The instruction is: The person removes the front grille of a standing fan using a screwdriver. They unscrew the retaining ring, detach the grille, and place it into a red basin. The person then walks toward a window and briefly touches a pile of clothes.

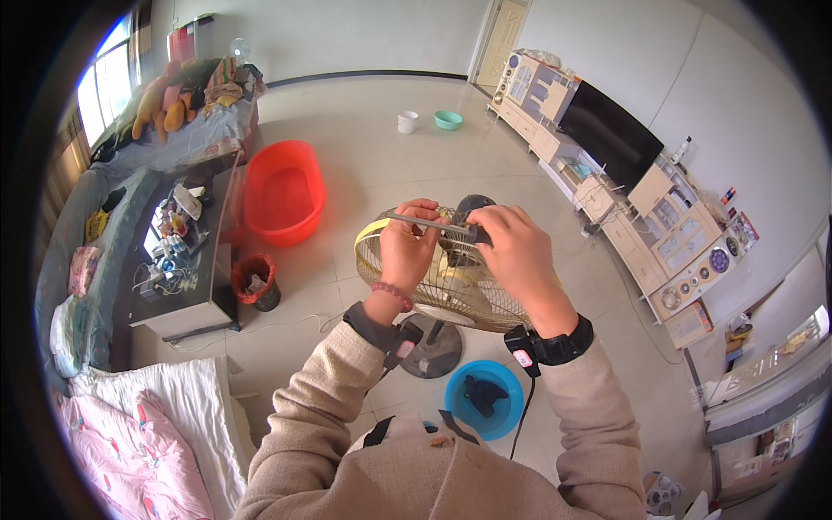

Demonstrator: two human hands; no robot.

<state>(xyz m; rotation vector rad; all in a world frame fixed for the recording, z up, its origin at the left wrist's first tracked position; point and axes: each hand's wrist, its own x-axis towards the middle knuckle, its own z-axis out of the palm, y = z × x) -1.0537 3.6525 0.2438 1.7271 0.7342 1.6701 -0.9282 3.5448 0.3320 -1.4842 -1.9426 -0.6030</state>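
Observation:
Both my hands are raised over a standing fan (455, 299) with a round wire cage and a yellowish rim. Between them a thin grey rod (433, 223) with a thicker dark end lies nearly level, much like a screwdriver. My left hand (407, 251) pinches the rod's shaft, its fingertips close to the cage top. Around the dark end the fingers of my right hand (520, 251) are closed. Behind the hands shows the fan's dark motor housing (475, 204), partly covered by my right hand. The fan's round base (431, 351) stands on the floor below.
A blue basin (520, 407) with dark cloth in it stands near my feet. To the left are a red tub (321, 186), a lined bin (269, 299) and a cluttered low table (199, 303). A television (611, 134) and cabinets run along the right wall. Cables cross the floor.

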